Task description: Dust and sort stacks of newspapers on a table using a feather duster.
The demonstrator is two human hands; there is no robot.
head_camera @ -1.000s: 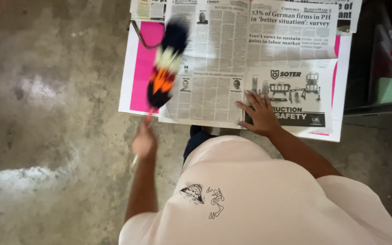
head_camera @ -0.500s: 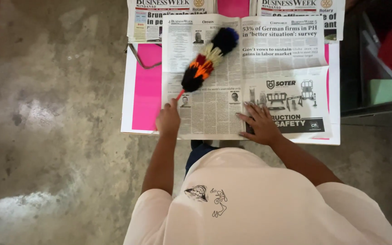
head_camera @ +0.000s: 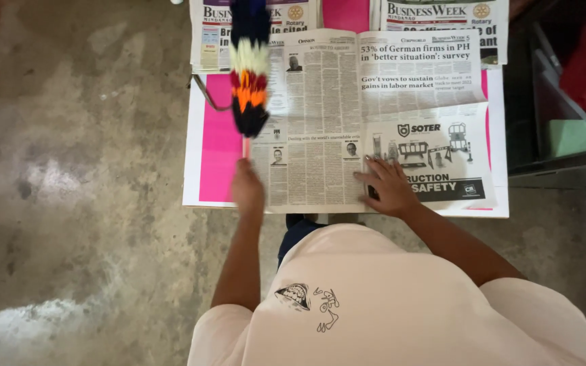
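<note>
Since the earlier frame I see the duster [head_camera: 249,68] swung from diagonal to upright, long axis near-to-far, head pointing far. Left hand [head_camera: 247,188] is closed round its handle at the table's [head_camera: 501,210] near edge. Right hand [head_camera: 389,188] lies flat, fingers spread, on the open newspaper [head_camera: 347,115] over pink sheet [head_camera: 220,146]. Bare concrete floor [head_camera: 76,169] lies left; two folded papers lie far.

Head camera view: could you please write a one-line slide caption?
Left hand sweeps a multicoloured feather duster over an open newspaper while the right hand presses it flat.
</note>
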